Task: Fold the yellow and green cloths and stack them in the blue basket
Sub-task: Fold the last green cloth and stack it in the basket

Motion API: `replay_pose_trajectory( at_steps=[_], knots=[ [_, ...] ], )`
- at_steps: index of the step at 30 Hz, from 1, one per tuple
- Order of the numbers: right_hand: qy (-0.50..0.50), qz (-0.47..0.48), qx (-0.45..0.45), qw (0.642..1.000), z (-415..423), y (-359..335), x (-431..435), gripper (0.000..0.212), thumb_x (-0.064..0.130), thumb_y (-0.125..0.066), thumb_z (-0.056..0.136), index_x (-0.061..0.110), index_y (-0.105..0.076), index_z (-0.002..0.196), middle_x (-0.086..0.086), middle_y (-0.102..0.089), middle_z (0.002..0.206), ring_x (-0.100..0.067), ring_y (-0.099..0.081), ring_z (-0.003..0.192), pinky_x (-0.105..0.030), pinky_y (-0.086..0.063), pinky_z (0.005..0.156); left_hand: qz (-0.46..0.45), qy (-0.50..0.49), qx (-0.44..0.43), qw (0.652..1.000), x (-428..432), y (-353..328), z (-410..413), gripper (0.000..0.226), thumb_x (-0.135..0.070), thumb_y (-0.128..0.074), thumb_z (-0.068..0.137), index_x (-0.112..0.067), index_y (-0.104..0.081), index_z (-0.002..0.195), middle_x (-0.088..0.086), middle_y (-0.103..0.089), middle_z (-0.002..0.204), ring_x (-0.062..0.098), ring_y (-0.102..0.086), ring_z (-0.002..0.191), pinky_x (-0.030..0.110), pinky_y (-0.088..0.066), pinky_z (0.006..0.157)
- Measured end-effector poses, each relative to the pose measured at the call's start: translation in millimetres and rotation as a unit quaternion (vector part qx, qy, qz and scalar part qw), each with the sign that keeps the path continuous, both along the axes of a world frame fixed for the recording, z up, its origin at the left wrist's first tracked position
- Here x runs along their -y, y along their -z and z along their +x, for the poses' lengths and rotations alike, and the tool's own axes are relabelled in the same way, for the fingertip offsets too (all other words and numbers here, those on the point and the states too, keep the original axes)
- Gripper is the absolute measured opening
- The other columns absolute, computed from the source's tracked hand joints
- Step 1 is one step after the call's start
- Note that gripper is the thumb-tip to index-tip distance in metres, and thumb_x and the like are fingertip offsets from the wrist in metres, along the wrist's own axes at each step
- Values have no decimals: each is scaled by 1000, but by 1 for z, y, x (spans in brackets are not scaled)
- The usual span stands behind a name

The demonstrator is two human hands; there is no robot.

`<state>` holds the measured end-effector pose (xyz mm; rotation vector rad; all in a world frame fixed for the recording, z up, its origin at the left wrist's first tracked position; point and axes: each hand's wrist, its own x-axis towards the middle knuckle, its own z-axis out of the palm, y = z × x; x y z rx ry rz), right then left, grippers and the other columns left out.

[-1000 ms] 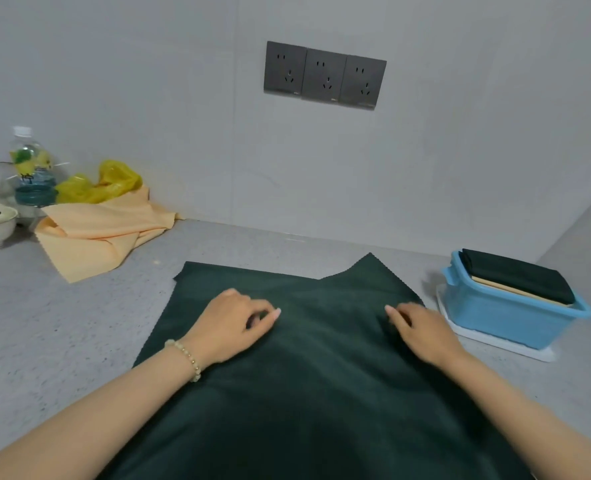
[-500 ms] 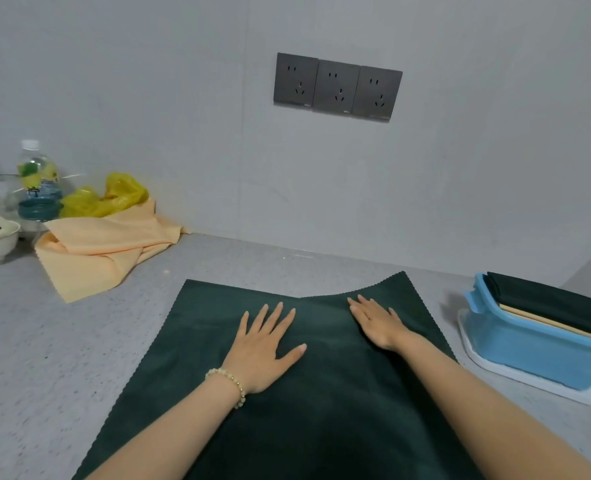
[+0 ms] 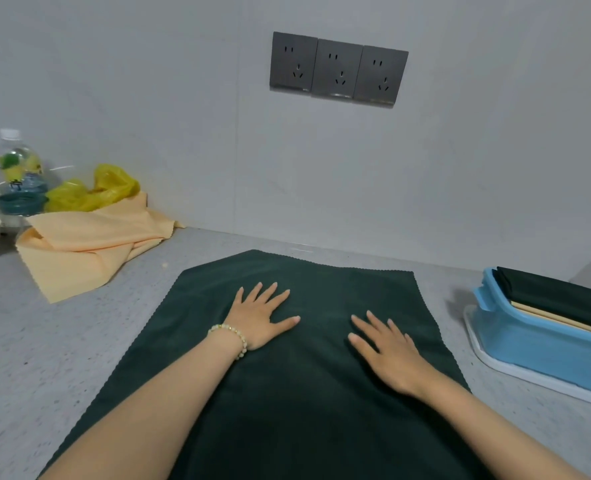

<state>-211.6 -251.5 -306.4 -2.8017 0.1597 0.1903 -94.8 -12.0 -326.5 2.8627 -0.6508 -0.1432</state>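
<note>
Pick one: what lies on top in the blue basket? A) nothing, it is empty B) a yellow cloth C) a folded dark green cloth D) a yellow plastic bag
C: a folded dark green cloth lies on top in the blue basket, with the edge of a pale yellow cloth showing beneath it.

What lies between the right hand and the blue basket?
In the head view, from the right hand: the right part of the green cloth, then bare grey counter, then the blue basket on its white tray.
</note>
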Motion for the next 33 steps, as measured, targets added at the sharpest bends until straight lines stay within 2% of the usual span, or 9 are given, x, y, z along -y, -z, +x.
replay_pose_trajectory(
  at_steps=[3, 7, 10, 15, 19, 22, 26, 29, 33],
  knots=[
    [-6, -60, 30, 998, -26, 19, 0, 56, 62, -18, 95, 50, 1, 146, 17, 9, 158, -15, 14, 146, -41, 8, 119, -6, -7, -1, 1000, 3, -6, 6, 71, -72, -24, 89, -40, -7, 151, -10, 0, 161, 15, 5, 148, 44, 6, 119],
    [39, -73, 58, 995, -14, 23, 10, 56, 62, -16, 95, 49, -2, 147, 14, 5, 159, -14, 10, 147, -42, 6, 119, -40, -8, 17, 999, 14, -13, -13, 68, -68, -22, 92, -36, -11, 152, -8, -4, 161, 16, 2, 148, 44, 5, 119],
    [47, -83, 43, 995, 1, 22, 19, 57, 64, -16, 94, 48, -4, 147, 12, 4, 159, -16, 8, 147, -44, 5, 119, -90, 26, -44, 995, 19, -17, -47, 68, -71, -24, 90, -42, -13, 150, -11, -3, 160, 15, 5, 148, 46, 6, 119],
    [23, -64, 19, 997, -4, 8, 27, 56, 55, -20, 98, 38, -8, 150, 8, 2, 160, -16, 4, 147, -44, 3, 119, -72, 104, -105, 986, -2, -19, -107, 71, -76, -31, 84, -48, -14, 148, -17, -1, 159, 9, 9, 146, 45, 11, 118],
    [-33, 9, 86, 996, -45, -6, 10, 58, 49, -31, 99, 30, -16, 151, 9, -5, 160, -10, -1, 147, -34, 0, 120, -60, 138, -104, 983, -24, -21, -141, 84, -86, -28, 71, -53, -10, 146, -21, 2, 158, 5, 12, 145, 43, 13, 117],
    [-123, 55, 75, 988, -97, -18, -15, 69, 65, -30, 88, 35, -17, 150, 17, -6, 158, 1, 1, 144, -25, 1, 118, -65, 155, -108, 980, -34, -18, -160, 89, -88, -31, 69, -52, -8, 147, -23, 3, 157, 0, 15, 143, 42, 15, 117],
    [-222, -19, 57, 973, -154, -24, -31, 79, 77, -30, 80, 39, -21, 149, 25, -2, 154, 14, 2, 136, -10, 5, 111, -32, 196, -78, 977, -43, -17, -172, 97, -89, -42, 67, -51, -5, 147, -28, 7, 154, -3, 19, 141, 39, 16, 116],
    [-251, -63, 41, 965, -173, -24, -35, 74, 68, -43, 85, 38, -21, 149, 26, -2, 153, 14, -3, 135, 2, 10, 101, -23, 215, -87, 973, -45, -19, -179, 99, -90, -45, 64, -55, 1, 145, -29, 6, 154, -3, 16, 142, 41, 15, 116],
    [-249, -76, 46, 964, -178, -20, -39, 62, 49, -43, 95, 34, -19, 150, 16, -8, 158, 2, -7, 144, -2, 4, 106, 3, 219, -79, 972, -45, -23, -186, 93, -87, -46, 68, -55, -6, 145, -26, 6, 155, -1, 15, 143, 42, 13, 117]
  ],
)
